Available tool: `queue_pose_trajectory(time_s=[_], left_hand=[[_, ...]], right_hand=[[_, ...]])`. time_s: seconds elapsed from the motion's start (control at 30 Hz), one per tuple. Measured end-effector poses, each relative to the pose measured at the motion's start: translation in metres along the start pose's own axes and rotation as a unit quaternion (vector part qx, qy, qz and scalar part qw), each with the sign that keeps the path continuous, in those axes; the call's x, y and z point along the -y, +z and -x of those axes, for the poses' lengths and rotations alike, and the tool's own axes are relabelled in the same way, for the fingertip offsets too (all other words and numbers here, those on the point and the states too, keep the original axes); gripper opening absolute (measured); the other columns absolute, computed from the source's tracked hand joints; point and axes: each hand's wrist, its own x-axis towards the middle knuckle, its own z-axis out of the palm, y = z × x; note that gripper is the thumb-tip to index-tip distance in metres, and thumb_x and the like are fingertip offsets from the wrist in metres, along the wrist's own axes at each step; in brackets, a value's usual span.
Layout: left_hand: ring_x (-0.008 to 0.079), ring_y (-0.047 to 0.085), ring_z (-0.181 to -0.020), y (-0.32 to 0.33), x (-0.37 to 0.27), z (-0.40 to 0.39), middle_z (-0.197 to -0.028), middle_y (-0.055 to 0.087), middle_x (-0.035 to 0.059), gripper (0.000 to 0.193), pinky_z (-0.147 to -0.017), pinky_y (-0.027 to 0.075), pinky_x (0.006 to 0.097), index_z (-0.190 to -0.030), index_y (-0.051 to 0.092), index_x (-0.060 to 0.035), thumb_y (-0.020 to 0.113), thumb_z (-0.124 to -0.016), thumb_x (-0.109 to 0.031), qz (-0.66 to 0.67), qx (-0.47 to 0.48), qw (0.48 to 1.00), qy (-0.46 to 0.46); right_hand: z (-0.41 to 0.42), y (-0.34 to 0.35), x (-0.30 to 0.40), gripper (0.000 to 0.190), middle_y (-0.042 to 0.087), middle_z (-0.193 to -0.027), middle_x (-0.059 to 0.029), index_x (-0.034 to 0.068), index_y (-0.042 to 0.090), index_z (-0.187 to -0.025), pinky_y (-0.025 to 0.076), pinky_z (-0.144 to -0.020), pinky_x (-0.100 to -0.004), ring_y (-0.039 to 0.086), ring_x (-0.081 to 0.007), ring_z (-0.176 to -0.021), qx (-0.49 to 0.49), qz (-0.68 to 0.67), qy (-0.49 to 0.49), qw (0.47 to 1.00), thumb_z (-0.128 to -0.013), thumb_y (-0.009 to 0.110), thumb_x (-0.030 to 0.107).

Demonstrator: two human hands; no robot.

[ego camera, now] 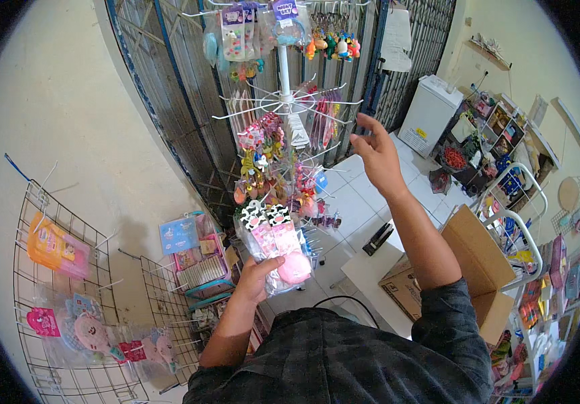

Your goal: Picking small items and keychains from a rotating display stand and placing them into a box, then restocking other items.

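Observation:
My left hand grips several flat plastic packets with cow-print header cards, one with a round pink item inside. Before me stands a white rotating display rack with wire hooks in tiers. My right hand is raised to the right of the rack's middle tier, fingers apart and holding nothing; it is near the tips of the white hooks. From that tier hang pink packets and small figure keychains. The top tier carries bagged trinkets and colourful keychains.
Black wire grid panels with bagged goods lean at the left. A trolley of small boxes stands beside them. To the right are an open cardboard box, a white table and a white chest freezer. Folding metal shutters close off the back.

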Motion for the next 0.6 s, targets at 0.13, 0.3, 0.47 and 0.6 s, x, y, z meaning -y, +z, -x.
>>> queue_pose_trajectory(time_s=[0.13,0.3,0.47,0.6], left_hand=[[0.0308,0.067,-0.116,-0.009,0.0,0.003,-0.128,0.066,0.0154,0.056,-0.098,0.056,0.0463,-0.141,0.051,0.0009,0.064,-0.087,0.004,0.002,-0.011,1.0,0.02],[0.0311,0.067,-0.116,-0.012,0.002,0.004,-0.127,0.066,0.016,0.055,-0.099,0.055,0.0466,-0.141,0.051,0.0008,0.064,-0.088,0.003,0.016,-0.032,0.998,0.044],[0.031,0.067,-0.115,0.001,0.003,0.0,-0.128,0.066,0.0162,0.054,-0.1,0.054,0.0461,-0.141,0.05,0.0012,0.064,-0.088,0.001,0.019,-0.04,0.998,0.039],[0.0301,0.067,-0.114,0.013,0.006,-0.007,-0.128,0.066,0.0156,0.053,-0.1,0.054,0.0448,-0.14,0.051,0.0013,0.065,-0.089,0.0,0.019,-0.047,0.998,0.031]], right_hand=[[-0.021,0.011,0.002,0.044,0.065,-0.106,-0.0043,0.002,0.056,-0.139,0.049,-0.079,-0.026,0.058,-0.0092,-0.088,0.011,0.049,-0.017,0.999,-0.098,0.066,0.013],[-0.015,0.02,0.009,0.031,0.061,-0.087,0.002,0.001,0.065,-0.127,0.045,-0.07,-0.0237,0.052,-0.0061,-0.077,0.023,0.055,-0.031,0.998,-0.097,0.066,0.011],[-0.006,0.029,0.004,0.029,0.065,-0.094,-0.002,0.0,0.064,-0.123,0.049,-0.073,-0.0253,0.058,-0.0074,-0.081,0.022,0.047,-0.088,0.995,-0.095,0.067,0.004],[0.006,0.039,0.017,0.034,0.069,-0.111,-0.0088,0.0,0.06,-0.127,0.054,-0.084,-0.0298,0.068,-0.0142,-0.094,0.055,0.042,-0.106,0.992,-0.093,0.066,0.002]])
